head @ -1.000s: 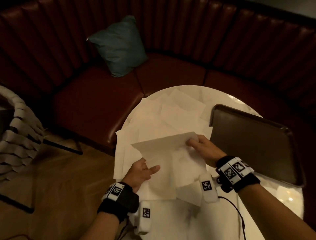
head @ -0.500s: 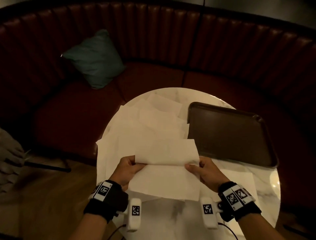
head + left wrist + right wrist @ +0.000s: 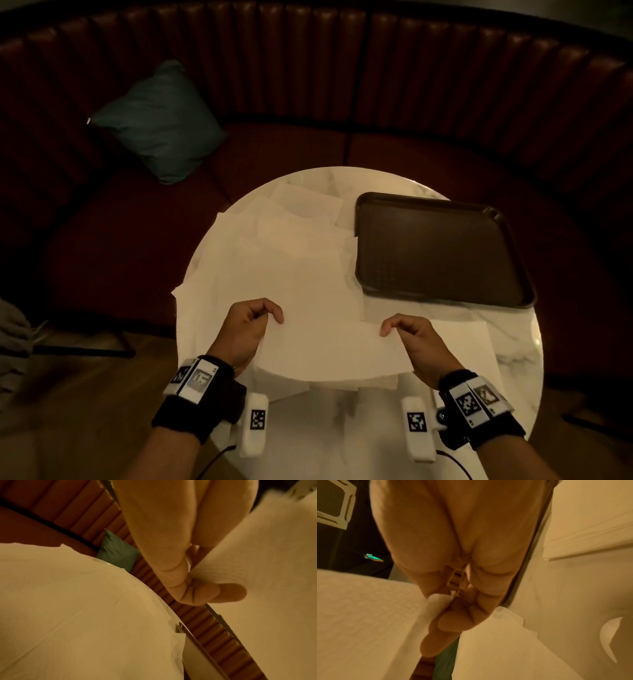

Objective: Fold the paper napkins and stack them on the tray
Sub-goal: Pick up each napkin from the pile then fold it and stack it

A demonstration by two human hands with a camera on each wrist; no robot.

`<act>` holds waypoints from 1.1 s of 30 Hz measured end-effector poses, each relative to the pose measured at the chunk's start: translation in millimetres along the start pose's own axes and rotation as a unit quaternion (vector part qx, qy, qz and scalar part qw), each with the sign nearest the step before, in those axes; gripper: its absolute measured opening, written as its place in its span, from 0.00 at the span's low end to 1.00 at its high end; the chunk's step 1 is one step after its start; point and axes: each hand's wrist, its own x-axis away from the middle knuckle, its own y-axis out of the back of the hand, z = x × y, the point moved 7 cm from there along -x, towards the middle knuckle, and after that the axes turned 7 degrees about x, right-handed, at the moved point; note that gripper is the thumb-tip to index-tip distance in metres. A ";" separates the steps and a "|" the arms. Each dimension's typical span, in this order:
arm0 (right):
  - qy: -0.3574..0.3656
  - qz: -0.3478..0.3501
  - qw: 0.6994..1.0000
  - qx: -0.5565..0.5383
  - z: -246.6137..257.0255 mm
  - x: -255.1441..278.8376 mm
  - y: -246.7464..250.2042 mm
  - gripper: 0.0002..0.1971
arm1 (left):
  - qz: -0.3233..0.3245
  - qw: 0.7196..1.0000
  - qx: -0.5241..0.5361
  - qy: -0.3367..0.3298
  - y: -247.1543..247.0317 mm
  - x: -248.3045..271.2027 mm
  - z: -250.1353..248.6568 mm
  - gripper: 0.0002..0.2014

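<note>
A white paper napkin [image 3: 330, 342] is held flat just above the near part of the round marble table [image 3: 507, 346]. My left hand [image 3: 251, 323] pinches its left edge between thumb and curled fingers; the left wrist view shows that pinch on the napkin [image 3: 257, 547] close up. My right hand [image 3: 409, 334] pinches the right edge, seen in the right wrist view with the napkin [image 3: 368, 615] beside the fingers. Several loose white napkins [image 3: 274, 246] lie spread over the table's left half. The dark brown tray [image 3: 438, 250] sits at the right with nothing on it.
A curved dark red leather bench [image 3: 308, 102] wraps around the far side of the table. A teal cushion [image 3: 161, 123] leans on it at the left. Another napkin [image 3: 459, 339] lies flat near the tray's front edge. Wooden floor [image 3: 68, 411] shows at the lower left.
The napkin was lifted from the pile and drawn toward me. Both hands now pinch its side edges and hold it spread flat. The head view has shifted to centre the table.
</note>
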 end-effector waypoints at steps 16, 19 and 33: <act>-0.028 -0.359 0.932 0.031 -96.1 148.8 154.1 0.12 | 0.094 0.976 -0.185 -0.058 -235.4 -46.7 24.2 0.10; -0.046 -0.415 0.909 0.000 -119.4 157.9 165.3 0.12 | 0.128 0.961 -0.220 -0.109 -288.3 -57.6 37.7 0.05; -0.195 -0.271 0.883 0.329 -152.2 123.5 165.5 0.22 | 0.327 0.773 -0.535 -0.092 -333.8 -64.1 101.8 0.23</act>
